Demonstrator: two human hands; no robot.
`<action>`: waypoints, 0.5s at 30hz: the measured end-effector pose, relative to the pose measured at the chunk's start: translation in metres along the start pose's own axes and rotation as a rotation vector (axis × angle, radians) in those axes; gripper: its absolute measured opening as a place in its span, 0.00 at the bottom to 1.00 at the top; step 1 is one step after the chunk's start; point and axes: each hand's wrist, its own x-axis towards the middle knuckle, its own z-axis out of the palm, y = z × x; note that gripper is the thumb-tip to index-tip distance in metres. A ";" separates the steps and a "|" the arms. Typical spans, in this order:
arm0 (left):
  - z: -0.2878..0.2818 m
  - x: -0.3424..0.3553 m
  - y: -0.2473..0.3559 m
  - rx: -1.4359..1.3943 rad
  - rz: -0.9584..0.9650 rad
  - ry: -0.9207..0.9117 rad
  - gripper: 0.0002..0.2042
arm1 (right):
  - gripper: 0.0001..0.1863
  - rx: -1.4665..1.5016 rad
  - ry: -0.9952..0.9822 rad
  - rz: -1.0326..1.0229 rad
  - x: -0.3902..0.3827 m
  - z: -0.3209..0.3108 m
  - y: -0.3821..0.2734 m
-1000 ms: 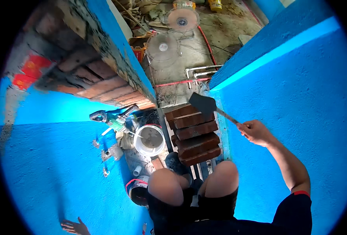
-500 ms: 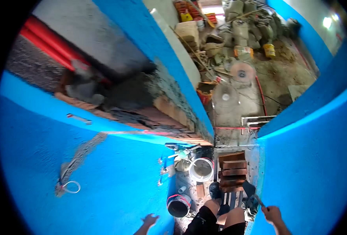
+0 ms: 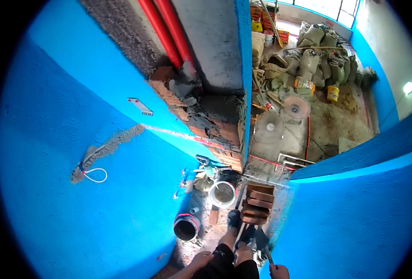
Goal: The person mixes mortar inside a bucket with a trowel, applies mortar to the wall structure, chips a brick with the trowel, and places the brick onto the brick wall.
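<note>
My right hand (image 3: 279, 271) grips the handle of a trowel (image 3: 261, 239), whose dark flat blade points away from me. The blade hangs just in front of a stack of red-brown bricks (image 3: 257, 210) by my feet. Beside my left thigh is my left hand (image 3: 202, 258), with nothing visible in it and its fingers loosely extended. A white bucket (image 3: 222, 194) with greyish contents stands left of the bricks. Nearer to me is a dark bucket (image 3: 187, 227) with a red rim. One loose brick (image 3: 214, 217) lies between the buckets and my feet.
Blue walls rise at left (image 3: 99, 223) and right (image 3: 355, 209). A brick ledge (image 3: 210, 130) with rough mortar and red pipes (image 3: 161, 32) is at upper left. Beyond are two round fan-like pieces (image 3: 295, 107), white pipes (image 3: 294, 160), filled sacks (image 3: 310, 63) and a yellow bucket (image 3: 333, 94).
The view has turned and tilted up toward the far room. My left hand has come in from the blue wall to my thigh. The trowel is still in my right hand, now closer to my legs.
</note>
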 end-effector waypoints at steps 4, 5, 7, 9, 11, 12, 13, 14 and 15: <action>0.010 -0.037 -0.029 0.010 -0.103 0.038 0.19 | 0.23 0.152 -0.003 0.053 0.012 -0.035 -0.054; 0.013 -0.047 -0.034 0.098 -0.090 0.047 0.17 | 0.21 0.112 0.024 -0.050 0.023 -0.036 -0.048; 0.012 -0.068 -0.025 0.374 0.065 -0.078 0.17 | 0.21 0.141 0.045 0.004 0.018 -0.054 -0.071; 0.057 -0.034 -0.169 0.726 0.229 -0.012 0.16 | 0.20 0.167 -0.001 -0.013 0.010 -0.060 -0.109; 0.072 -0.030 -0.224 0.692 0.203 -0.042 0.16 | 0.20 0.224 0.058 -0.156 0.006 -0.065 -0.124; 0.078 -0.038 -0.237 0.664 0.157 -0.059 0.17 | 0.19 0.216 0.087 -0.250 -0.005 -0.073 -0.146; 0.087 -0.047 -0.248 0.633 0.107 -0.073 0.19 | 0.17 0.276 0.097 -0.290 -0.017 -0.080 -0.171; 0.103 -0.057 -0.241 0.418 0.055 0.094 0.18 | 0.15 0.259 0.155 -0.395 -0.027 -0.090 -0.191; 0.112 -0.065 -0.205 0.219 0.025 0.216 0.17 | 0.13 0.244 0.251 -0.468 -0.034 -0.105 -0.202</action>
